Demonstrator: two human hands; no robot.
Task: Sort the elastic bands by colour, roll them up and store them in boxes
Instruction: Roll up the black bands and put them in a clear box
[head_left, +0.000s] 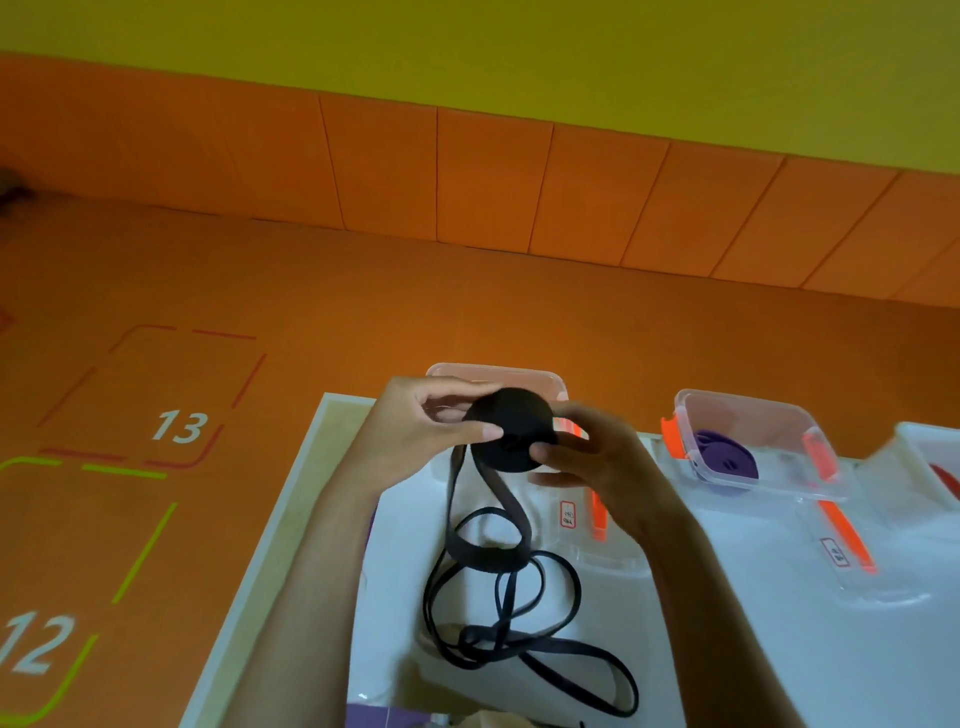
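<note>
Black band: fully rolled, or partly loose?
Partly loose: the left hand and right hand hold a roll; its long tail lies looped on the table.

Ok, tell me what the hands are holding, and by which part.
The black elastic band, by its rolled-up end: the left hand pinches the roll's left side, the right hand its right.

Activity room: numbered floor bays, panelled wall

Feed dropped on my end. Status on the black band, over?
Left hand and right hand grip black roll. Long tail not yet rolled, looped on table. Clear box just behind; nothing in the way.
</note>
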